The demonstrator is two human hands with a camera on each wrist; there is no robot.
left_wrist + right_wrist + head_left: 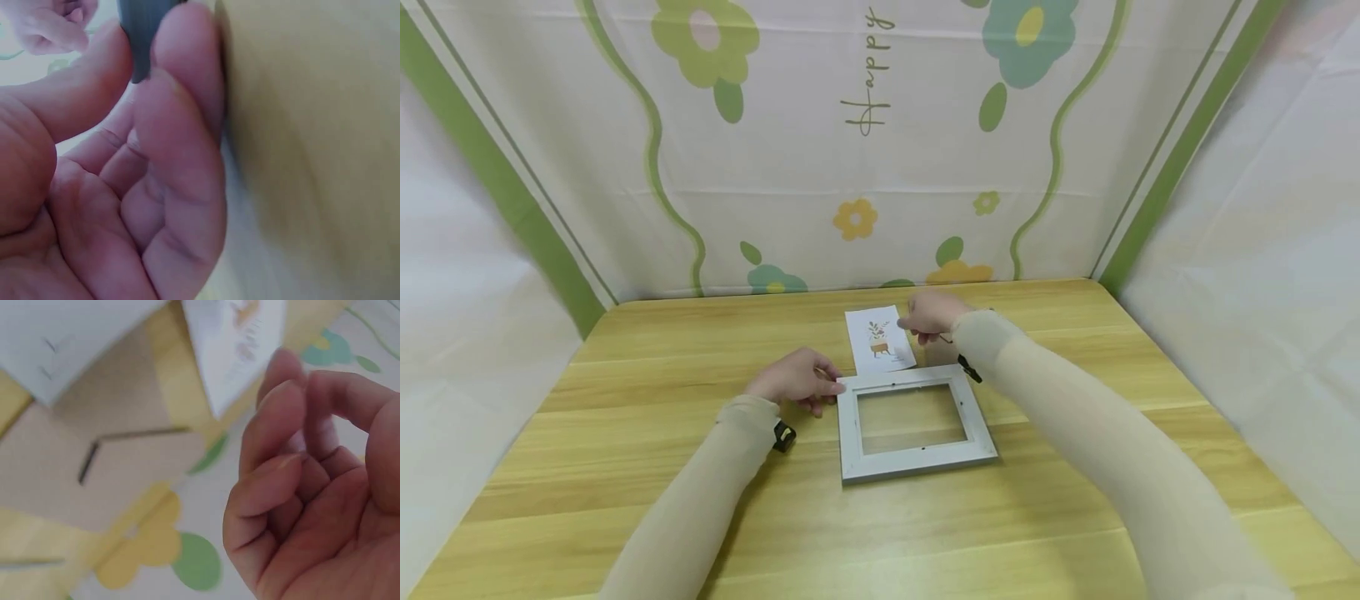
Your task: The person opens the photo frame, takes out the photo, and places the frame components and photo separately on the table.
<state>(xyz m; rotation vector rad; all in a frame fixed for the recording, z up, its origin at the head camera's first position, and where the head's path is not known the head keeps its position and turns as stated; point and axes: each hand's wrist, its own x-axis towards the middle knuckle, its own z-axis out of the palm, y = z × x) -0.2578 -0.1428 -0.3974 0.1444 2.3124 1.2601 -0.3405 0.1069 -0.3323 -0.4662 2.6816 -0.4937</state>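
Observation:
A white picture frame [917, 454] lies on the wooden table with its grey outer edge showing at the front. My left hand [797, 382] pinches its far left corner. In the left wrist view, the thumb [94, 87] and fingertips press on either side of the frame's grey edge [142, 37]. Behind the frame is a white card [865, 333] printed with a plant in a brown pot. My right hand [934, 315] pinches the card's right edge between thumb and index finger, the other fingers curled in the right wrist view.
A brown backing board [137, 469] with a black-edged stand lies behind the frame, partly hidden beneath it. Flower-printed cloth [865, 183] hangs at the table's far edge, with white cloth [1262, 250] along the sides. Small dark tabs dot the frame's inner border.

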